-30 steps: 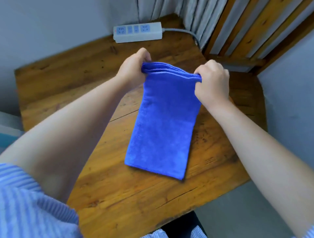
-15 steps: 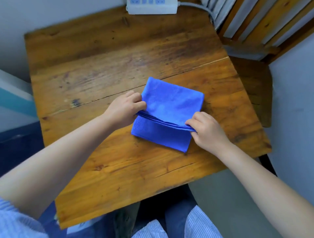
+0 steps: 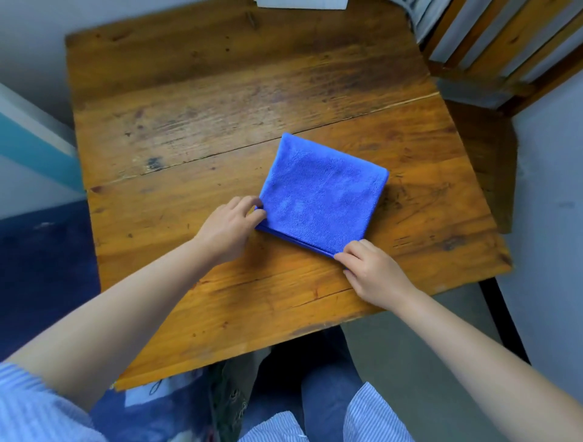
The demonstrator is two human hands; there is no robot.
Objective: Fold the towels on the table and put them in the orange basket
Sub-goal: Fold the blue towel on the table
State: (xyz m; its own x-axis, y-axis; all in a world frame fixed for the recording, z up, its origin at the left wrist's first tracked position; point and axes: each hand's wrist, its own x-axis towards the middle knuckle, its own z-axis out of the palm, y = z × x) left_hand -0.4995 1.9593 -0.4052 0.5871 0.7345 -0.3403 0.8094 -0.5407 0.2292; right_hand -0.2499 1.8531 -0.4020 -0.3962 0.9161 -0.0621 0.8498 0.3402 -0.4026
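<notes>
Surface: a worn wooden table of orange-brown planks with dark stains and a long crack across its width, seen from above against pale walls. Left hand: fingers curled at the near-left corner of the blue towel, fingertips on the stacked layers there and appearing to pinch them; palm side hidden, knuckles up, the hand resting on the table just left of the towel. Right hand: fingers bent, tips pinching the near-right corner of the towel where the layered edges meet, the rest of the hand lying on the wood just nearer than the towel. Blue towel: folded into a rough square, lying flat on the table right of centre, turned slightly so its far-left corner points away; top face fuzzy and smooth, with the layered open edges along the near side between the two hands and a rounded fold along the far-right side. Bare forearms run from both hands back toward the near edge of the table; striped light-blue sleeves show at the bottom corners. Beyond the towel, at the far edge of the table, the bottom of a white object is cut off by the frame. Right of the table, past the towel, stands slatted wooden furniture. The orange basket is not seen.
</notes>
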